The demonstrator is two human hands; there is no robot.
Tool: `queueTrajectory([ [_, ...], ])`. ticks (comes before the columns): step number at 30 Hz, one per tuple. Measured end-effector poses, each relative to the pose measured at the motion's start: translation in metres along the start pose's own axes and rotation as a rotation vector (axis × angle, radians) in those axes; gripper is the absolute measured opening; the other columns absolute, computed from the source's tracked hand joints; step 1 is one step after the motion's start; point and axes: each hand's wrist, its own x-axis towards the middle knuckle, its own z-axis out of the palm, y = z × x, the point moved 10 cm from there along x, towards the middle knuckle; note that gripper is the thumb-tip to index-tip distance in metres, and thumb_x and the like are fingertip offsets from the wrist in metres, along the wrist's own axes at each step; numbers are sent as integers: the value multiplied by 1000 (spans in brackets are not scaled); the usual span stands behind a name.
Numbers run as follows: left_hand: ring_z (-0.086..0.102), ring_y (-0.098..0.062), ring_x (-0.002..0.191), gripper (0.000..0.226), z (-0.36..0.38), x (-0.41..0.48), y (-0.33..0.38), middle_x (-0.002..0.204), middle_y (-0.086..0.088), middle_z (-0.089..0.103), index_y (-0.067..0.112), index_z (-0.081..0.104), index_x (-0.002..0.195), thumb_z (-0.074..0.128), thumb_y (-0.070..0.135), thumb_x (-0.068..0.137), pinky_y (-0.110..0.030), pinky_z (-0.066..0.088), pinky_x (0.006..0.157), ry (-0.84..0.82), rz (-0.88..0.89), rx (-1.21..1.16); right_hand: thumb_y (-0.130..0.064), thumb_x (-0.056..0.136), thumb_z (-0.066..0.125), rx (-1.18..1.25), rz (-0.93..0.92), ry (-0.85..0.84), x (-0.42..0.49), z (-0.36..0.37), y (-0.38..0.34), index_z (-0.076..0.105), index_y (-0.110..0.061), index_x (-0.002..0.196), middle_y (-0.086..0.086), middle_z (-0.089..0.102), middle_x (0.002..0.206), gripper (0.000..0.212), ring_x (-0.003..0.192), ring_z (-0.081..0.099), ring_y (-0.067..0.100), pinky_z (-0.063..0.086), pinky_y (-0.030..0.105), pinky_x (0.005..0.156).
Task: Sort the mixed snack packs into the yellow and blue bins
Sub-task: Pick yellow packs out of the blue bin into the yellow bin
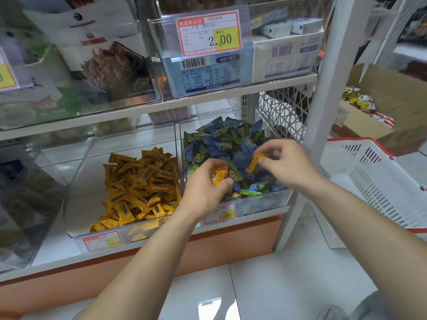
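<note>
Each hand's grip pinches a yellow pack: left hand (205,181), right hand (286,162), over the blue packs (221,139).

lower shelf (69,255) white with orange front | on it two clear bins side by side, touching | left bin (80,181) holds yellow packs (141,188) | right bin (265,202) holds blue packs (221,139) | price tags clipped on both bin fronts

The left hand (205,181) covers most of one yellow pack (219,176). The small price tag (102,241) under the yellow bin (76,172) is too blurred to read. The white basket (379,181) runs off the right edge.
</note>
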Motion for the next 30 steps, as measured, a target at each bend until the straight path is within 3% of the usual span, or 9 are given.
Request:
queueTrajectory([
  [5, 60, -1, 106, 41, 3, -5, 21, 116, 20, 62, 29, 58, 124, 76, 27, 87, -18, 55, 76, -64, 81, -222, -15, 90, 73, 273, -88, -110, -15, 10, -31, 73, -32, 89, -2, 74, 83, 17, 78, 70, 18, 58, 36, 69],
  [11, 67, -12, 90, 34, -22, -18, 31, 96, 10, 70, 32, 63, 112, 80, 30, 83, -44, 56, 82, 17, 134, -258, -8, 80, 82, 551, -30, -88, -24, 31, -49, 72, -10, 88, 18, 73, 83, 13, 69, 72, 20, 58, 28, 60],
  [13, 68, -16, 83, 26, -38, -22, 29, 90, 6, 70, 31, 65, 105, 79, 29, 83, -44, 57, 77, 62, 141, -241, -9, 82, 80, 608, -35, -148, -26, 44, -60, 73, -11, 88, 18, 74, 84, 9, 71, 73, 21, 58, 28, 62],
  [15, 67, -13, 74, 21, -58, -22, 18, 84, 7, 70, 34, 65, 97, 79, 32, 82, -33, 57, 69, 95, 128, -181, -13, 88, 75, 630, -61, -207, -25, 52, -69, 74, -14, 94, 11, 76, 85, 6, 78, 75, 21, 59, 27, 66],
  [19, 63, 0, 75, 24, -112, -21, -27, 81, 20, 68, 40, 60, 96, 77, 41, 80, -11, 45, 62, 201, 36, 85, -20, 88, 73, 266, -134, -30, -7, 29, -59, 75, -27, 93, -10, 75, 86, 8, 82, 68, 2, 50, 19, 72],
  [21, 62, -3, 92, 40, -130, -19, -54, 100, 21, 67, 35, 60, 116, 76, 44, 80, -17, 43, 72, 246, -46, 296, -20, 87, 72, 130, -146, -9, -4, 28, -52, 73, -32, 85, -17, 72, 82, 13, 77, 64, -6, 43, 9, 66],
  [24, 59, -19, 115, 59, -122, -11, -91, 130, 2, 63, 27, 53, 136, 75, 42, 83, -27, 44, 82, 99, -164, 452, -21, 88, 71, -8, -198, -101, -5, 41, -49, 70, -37, 83, -20, 70, 80, 17, 77, 61, -10, 41, 2, 63],
  [27, 56, -21, 123, 65, -110, -5, -94, 137, 1, 59, 28, 49, 141, 72, 47, 84, -32, 48, 94, 24, -170, 514, -25, 91, 67, -210, -234, -213, -7, 56, -46, 72, -36, 96, -18, 72, 89, 13, 81, 64, -4, 52, 16, 75],
  [30, 59, -19, 114, 48, -105, -3, -55, 124, 2, 65, 29, 57, 132, 65, 46, 87, -32, 50, 90, 159, 0, 562, -39, 88, 68, -435, -255, -297, -9, 70, -39, 70, -30, 118, -11, 73, 108, 31, 99, 68, 11, 56, 34, 86],
])
